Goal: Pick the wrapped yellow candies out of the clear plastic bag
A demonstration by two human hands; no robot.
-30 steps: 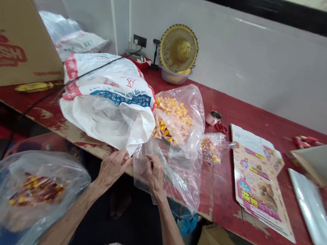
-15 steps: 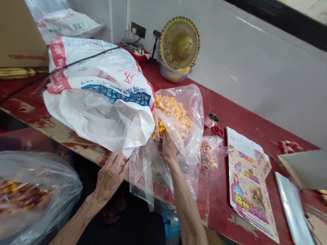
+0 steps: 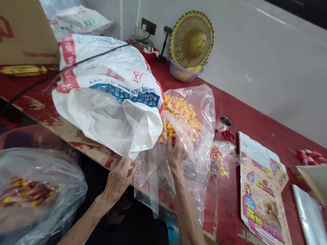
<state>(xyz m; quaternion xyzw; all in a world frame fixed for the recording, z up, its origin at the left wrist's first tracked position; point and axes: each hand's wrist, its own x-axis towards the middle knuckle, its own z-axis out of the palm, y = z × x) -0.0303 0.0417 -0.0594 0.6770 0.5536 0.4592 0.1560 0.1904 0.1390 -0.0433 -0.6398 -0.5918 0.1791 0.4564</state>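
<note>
A clear plastic bag (image 3: pixel 194 114) full of yellow and pink wrapped candies (image 3: pixel 183 111) lies on the red table (image 3: pixel 271 128), its mouth hanging over the front edge. My left hand (image 3: pixel 120 179) pinches the bag's open rim at the table edge. My right hand (image 3: pixel 174 154) reaches inside the bag, fingers curled among the candies; what they hold is hidden. A large white printed sack (image 3: pixel 107 91) lies just left of the bag, touching it.
A second clear bag of candies (image 3: pixel 18 195) sits low at my left. A small candy bag (image 3: pixel 220 160), flat printed cartons (image 3: pixel 263 192), a small metal cup (image 3: pixel 223 122), a straw hat (image 3: pixel 192 40) in a bowl, a cardboard box (image 3: pixel 11 18) and a black cable (image 3: pixel 36 83) share the table.
My right hand left the bag's rim and pushed into the bag up to the candies. My left hand kept its pinch on the rim. The view shifted slightly.
</note>
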